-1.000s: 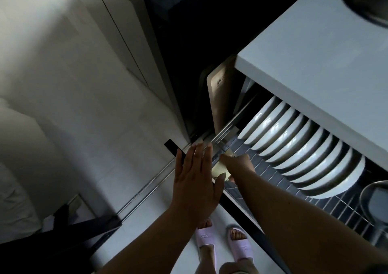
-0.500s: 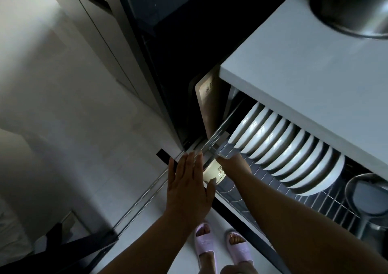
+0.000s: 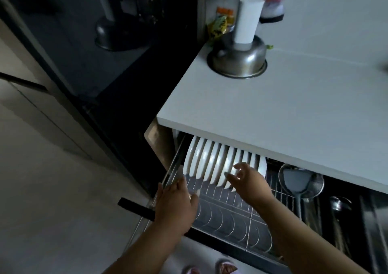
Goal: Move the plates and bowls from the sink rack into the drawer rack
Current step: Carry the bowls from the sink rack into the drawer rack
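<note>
Down in the pulled-out drawer rack (image 3: 231, 215), white plates (image 3: 212, 164) stand on edge at its far left. Right hand (image 3: 249, 183) hovers by them, grip wide; left hand (image 3: 176, 202) rests flat at the rack's left rail. Above, a grey bench (image 3: 294, 110) carries a steel pot (image 3: 238, 59); pale floor (image 3: 52, 189) lies left.

**Gloss on the china, shine on the steel**

The plates (image 3: 210, 164) under the counter (image 3: 273, 110) look like glossy white ceramic, catching soft highlights. They stand in a rack (image 3: 231, 215) of thin bright metal wire. The counter itself is a smooth, matt pale slab. On it sits an upturned bowl (image 3: 238, 60) of polished metal with a mirror-like sheen. Right of the plates, a strainer (image 3: 315, 186) shows fine metal mesh around a matt grey spatula (image 3: 295, 179).
</note>
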A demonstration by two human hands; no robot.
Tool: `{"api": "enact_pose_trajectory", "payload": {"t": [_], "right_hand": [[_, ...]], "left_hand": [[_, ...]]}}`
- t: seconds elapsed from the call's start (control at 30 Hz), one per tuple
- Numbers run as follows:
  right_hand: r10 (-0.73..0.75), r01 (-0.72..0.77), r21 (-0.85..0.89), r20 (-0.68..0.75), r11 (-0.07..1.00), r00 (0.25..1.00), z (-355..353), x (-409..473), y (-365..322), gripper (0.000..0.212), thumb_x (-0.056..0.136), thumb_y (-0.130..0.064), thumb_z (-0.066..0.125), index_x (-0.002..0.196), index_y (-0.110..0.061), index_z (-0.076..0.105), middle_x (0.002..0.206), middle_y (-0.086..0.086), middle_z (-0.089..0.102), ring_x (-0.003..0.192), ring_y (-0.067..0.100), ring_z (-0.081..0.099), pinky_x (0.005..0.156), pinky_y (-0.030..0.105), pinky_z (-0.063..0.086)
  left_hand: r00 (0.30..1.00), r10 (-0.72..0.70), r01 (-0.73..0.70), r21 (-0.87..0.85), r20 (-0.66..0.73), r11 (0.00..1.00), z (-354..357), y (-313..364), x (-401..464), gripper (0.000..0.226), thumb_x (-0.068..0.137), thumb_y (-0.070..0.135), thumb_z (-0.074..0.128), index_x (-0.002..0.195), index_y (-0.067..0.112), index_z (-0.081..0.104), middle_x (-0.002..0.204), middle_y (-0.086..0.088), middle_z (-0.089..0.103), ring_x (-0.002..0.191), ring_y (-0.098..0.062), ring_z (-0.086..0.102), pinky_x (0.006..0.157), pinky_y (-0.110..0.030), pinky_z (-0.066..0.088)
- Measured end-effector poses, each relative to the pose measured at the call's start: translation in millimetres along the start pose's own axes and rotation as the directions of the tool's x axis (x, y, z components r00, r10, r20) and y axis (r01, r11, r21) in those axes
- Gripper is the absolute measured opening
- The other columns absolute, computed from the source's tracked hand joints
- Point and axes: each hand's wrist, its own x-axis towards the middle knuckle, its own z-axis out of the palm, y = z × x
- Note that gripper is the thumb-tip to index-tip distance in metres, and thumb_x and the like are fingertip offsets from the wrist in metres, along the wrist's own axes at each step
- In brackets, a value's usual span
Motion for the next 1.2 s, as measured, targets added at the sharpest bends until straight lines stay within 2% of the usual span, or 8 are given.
{"api": "enact_pose_trajectory", "payload": {"t": [0.17, 0.23, 0.4, 0.5, 0.7, 0.83, 0.97, 1.2], "right_hand": [[0.057, -0.049, 0.043, -0.215, 0.998, 0.975, -54, -32, 33, 0.049, 0.088, -0.047, 0.058, 0.129, -0.019, 0.052, 0.113, 0.002, 0.064, 0.097, 0.015, 0.06, 0.075, 0.026, 0.046], [0.092, -0.075, 0.073, -0.269, 0.995, 0.959, -70, -45, 47, 0.047, 0.088, -0.045, 0.059, 0.126, -0.018, 0.053, 0.107, 0.003, 0.065, 0.093, 0.017, 0.06, 0.075, 0.029, 0.048], [0.171, -0.125, 0.146, -0.371, 0.981, 0.913, -102, -82, 92, 0.047, 0.089, -0.044, 0.059, 0.126, -0.016, 0.054, 0.117, 0.004, 0.064, 0.102, 0.016, 0.06, 0.081, 0.026, 0.049], [0.222, -0.156, 0.182, -0.434, 0.971, 0.873, -120, -110, 125, 0.045, 0.088, -0.045, 0.059, 0.124, -0.018, 0.055, 0.113, 0.001, 0.064, 0.094, 0.012, 0.059, 0.074, 0.024, 0.047], [0.33, -0.212, 0.27, -0.542, 0.939, 0.773, -160, -179, 207, 0.04, 0.089, -0.044, 0.059, 0.121, -0.021, 0.057, 0.11, -0.002, 0.064, 0.098, 0.013, 0.06, 0.08, 0.028, 0.049], [0.404, -0.26, 0.315, -0.6, 0.913, 0.69, -190, -230, 271, 0.038, 0.087, -0.044, 0.06, 0.118, -0.021, 0.058, 0.098, -0.006, 0.06, 0.087, 0.01, 0.056, 0.07, 0.022, 0.04], [0.473, -0.319, 0.35, -0.645, 0.881, 0.601, -220, -285, 338, 0.036, 0.086, -0.047, 0.061, 0.112, -0.022, 0.061, 0.095, -0.006, 0.063, 0.089, 0.012, 0.059, 0.074, 0.026, 0.045], [0.586, -0.402, 0.431, -0.656, 0.808, 0.475, -262, -369, 436, 0.028, 0.088, -0.045, 0.058, 0.103, -0.022, 0.062, 0.091, -0.007, 0.061, 0.088, 0.013, 0.057, 0.071, 0.027, 0.042]], "left_hand": [[0.988, 0.152, -0.152, -0.024, 0.033, 0.988, -14, 58, 5, 0.064, 0.099, 0.053, 0.028, 0.152, 0.018, 0.02, 0.15, -0.004, 0.041, 0.138, -0.022, 0.036, 0.12, -0.045, 0.013], [0.975, 0.219, -0.218, -0.017, 0.035, 0.976, -18, 83, 0, 0.063, 0.1, 0.051, 0.029, 0.151, 0.017, 0.021, 0.146, -0.003, 0.045, 0.134, -0.021, 0.04, 0.12, -0.043, 0.015], [0.929, 0.367, -0.368, 0.019, 0.056, 0.929, -12, 142, -18, 0.059, 0.1, 0.05, 0.032, 0.149, 0.017, 0.025, 0.134, 0.0, 0.056, 0.123, -0.02, 0.05, 0.116, -0.04, 0.026], [0.9, 0.429, -0.431, 0.011, 0.071, 0.902, -1, 179, -32, 0.062, 0.099, 0.051, 0.033, 0.15, 0.017, 0.023, 0.134, 0.0, 0.056, 0.123, -0.019, 0.051, 0.116, -0.042, 0.026], [0.824, 0.551, -0.559, 0.024, 0.129, 0.829, 33, 271, -78, 0.063, 0.099, 0.05, 0.033, 0.152, 0.018, 0.02, 0.145, -0.001, 0.047, 0.133, -0.021, 0.042, 0.119, -0.042, 0.021], [0.76, 0.628, -0.644, 0.062, 0.168, 0.763, 61, 343, -117, 0.062, 0.099, 0.05, 0.032, 0.151, 0.018, 0.021, 0.143, -0.004, 0.05, 0.134, -0.022, 0.041, 0.12, -0.044, 0.014], [0.699, 0.693, -0.713, 0.099, 0.179, 0.694, 91, 416, -161, 0.061, 0.098, 0.05, 0.033, 0.15, 0.019, 0.023, 0.143, -0.004, 0.049, 0.132, -0.022, 0.043, 0.119, -0.042, 0.017], [0.575, 0.789, -0.816, 0.082, 0.216, 0.572, 139, 522, -236, 0.061, 0.099, 0.048, 0.033, 0.15, 0.017, 0.023, 0.147, -0.004, 0.044, 0.135, -0.02, 0.04, 0.119, -0.042, 0.016]]}}
